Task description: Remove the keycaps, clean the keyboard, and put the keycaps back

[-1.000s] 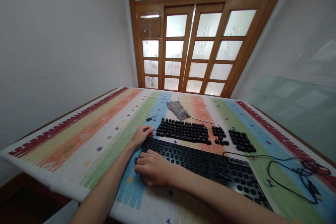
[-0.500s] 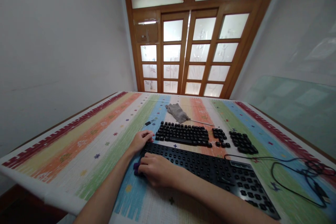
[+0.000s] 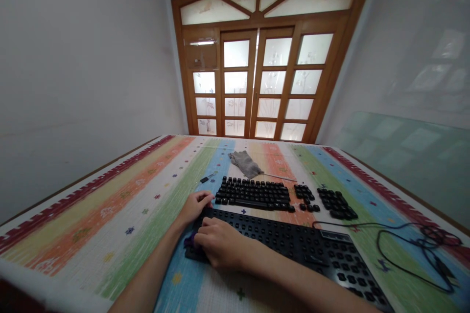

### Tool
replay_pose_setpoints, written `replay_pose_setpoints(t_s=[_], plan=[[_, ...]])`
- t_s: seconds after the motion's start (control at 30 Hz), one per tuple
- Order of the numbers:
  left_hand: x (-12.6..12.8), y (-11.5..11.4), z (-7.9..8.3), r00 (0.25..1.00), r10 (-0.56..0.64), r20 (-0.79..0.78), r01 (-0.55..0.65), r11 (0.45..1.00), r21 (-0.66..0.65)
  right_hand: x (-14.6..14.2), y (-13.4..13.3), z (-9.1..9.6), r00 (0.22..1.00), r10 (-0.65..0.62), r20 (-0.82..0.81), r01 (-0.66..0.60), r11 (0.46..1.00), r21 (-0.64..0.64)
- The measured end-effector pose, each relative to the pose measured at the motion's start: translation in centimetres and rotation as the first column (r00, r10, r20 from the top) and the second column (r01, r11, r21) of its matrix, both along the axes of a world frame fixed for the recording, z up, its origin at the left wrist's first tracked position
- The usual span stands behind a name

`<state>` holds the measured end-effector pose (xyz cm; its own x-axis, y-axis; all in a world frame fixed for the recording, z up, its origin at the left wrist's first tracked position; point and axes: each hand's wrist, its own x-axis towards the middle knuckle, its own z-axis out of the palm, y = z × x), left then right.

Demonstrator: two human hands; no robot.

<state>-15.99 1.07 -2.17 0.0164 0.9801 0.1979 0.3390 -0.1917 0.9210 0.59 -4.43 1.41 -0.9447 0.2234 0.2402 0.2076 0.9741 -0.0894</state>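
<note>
A black keyboard base point(image 3: 293, 244) with its keycaps removed lies near the table's front edge. Behind it, the loose black keycaps point(image 3: 253, 194) are laid out in keyboard order in three groups. My left hand point(image 3: 196, 204) rests with curled fingers on the base's far left corner. My right hand point(image 3: 218, 245) is closed over the base's left end, pinching a small purple tool point(image 3: 190, 240) that sticks out to the left of the fingers.
The table carries a striped multicoloured cloth point(image 3: 121, 200). A grey rag point(image 3: 245, 163) and a small black tool point(image 3: 206, 178) lie beyond the keycaps. The keyboard's black cable point(image 3: 411, 254) loops at the right. Wooden glazed doors point(image 3: 257, 83) stand behind.
The camera has tilted up, so the table sits lower in view. My right hand shifted slightly right onto the base's left end; the left hand stayed at the corner.
</note>
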Motion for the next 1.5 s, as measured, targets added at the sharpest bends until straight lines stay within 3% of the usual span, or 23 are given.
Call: replay_pose_setpoints(t_s=[0.1, 0.23, 0.33, 0.53, 0.67, 0.77, 0.93, 1.23, 1.5], plan=[[0.0, 0.0, 0.0, 1.0, -0.006, -0.012, 0.006, 1.0, 0.0, 0.1, 0.1, 0.2, 0.999, -0.032, 0.003, 0.032, 0.999, -0.041], [0.0, 0.1, -0.2, 1.0, 0.005, -0.029, -0.005, 1.0, 0.002, -0.1, -0.1, -0.5, 0.999, -0.036, 0.006, 0.035, 0.998, 0.06], [-0.1, 0.2, -0.4, 0.999, 0.006, -0.047, -0.006, 1.0, 0.004, -0.2, -0.4, -0.6, 0.999, -0.043, 0.02, 0.042, 0.997, 0.067], [-0.2, 0.2, -0.3, 0.998, 0.002, -0.055, -0.002, 1.0, 0.006, 0.3, -0.4, 0.6, 0.998, -0.046, 0.034, 0.048, 0.997, -0.056], [-0.2, 0.3, -0.3, 0.999, -0.008, -0.042, 0.008, 1.0, 0.01, 0.3, 0.7, 0.2, 0.997, -0.063, -0.047, 0.056, 0.989, -0.138], [-0.1, 0.3, -0.4, 1.0, -0.003, -0.03, 0.003, 1.0, 0.013, 0.3, 1.4, -1.1, 0.974, -0.143, -0.177, 0.124, 0.986, -0.113], [-0.1, 0.1, -0.3, 1.0, -0.006, -0.028, 0.006, 1.0, -0.002, 0.3, 0.8, -2.6, 0.983, -0.114, -0.147, 0.109, 0.993, -0.045], [-0.1, 0.0, -0.2, 0.999, -0.028, -0.033, 0.028, 0.999, 0.016, 0.3, 0.0, -1.0, 1.0, 0.003, 0.006, -0.003, 0.997, 0.072], [0.0, -0.2, -0.3, 1.0, -0.024, -0.019, 0.025, 0.999, 0.031, -0.2, -1.3, -1.2, 0.995, -0.085, 0.042, 0.078, 0.984, 0.158]])
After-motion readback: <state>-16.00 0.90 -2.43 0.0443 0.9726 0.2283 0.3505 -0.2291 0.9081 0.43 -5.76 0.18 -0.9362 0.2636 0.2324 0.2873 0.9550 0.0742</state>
